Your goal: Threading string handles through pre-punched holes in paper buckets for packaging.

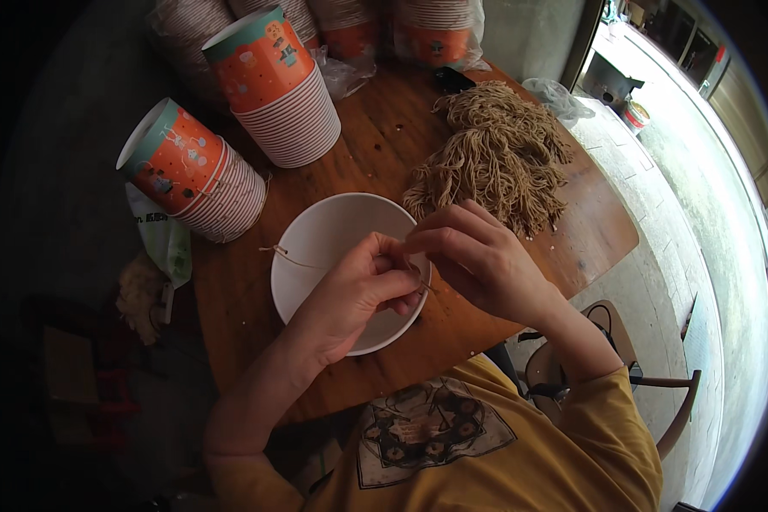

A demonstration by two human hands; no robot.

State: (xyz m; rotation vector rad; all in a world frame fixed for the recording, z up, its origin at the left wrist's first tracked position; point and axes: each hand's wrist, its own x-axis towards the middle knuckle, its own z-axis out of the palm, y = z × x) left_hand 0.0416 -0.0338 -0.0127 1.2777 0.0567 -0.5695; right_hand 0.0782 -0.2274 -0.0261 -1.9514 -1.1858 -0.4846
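Over a white round tub (311, 226), both of my hands meet with fingertips close together. My left hand (363, 286) is closed in a pinch on a thin tan string (299, 261). One end of that string, with a small knot or loop, reaches past the tub's left rim; a short piece sticks out at the right of my fingers. My right hand (478, 256) is curled, its thumb and forefinger pinched at the same string, though its fingertips are partly hidden. Just beyond my right hand lies a heap of tan strings (495, 162) on the wooden table (367, 183).
Two stacks of orange and teal paper tubs (286, 111), (196, 171) lean at the left. More bagged stacks (435, 38) stand along the back. A clear plastic bag (559, 102) lies by the far right edge. A chair (602, 337) stands right of the table.
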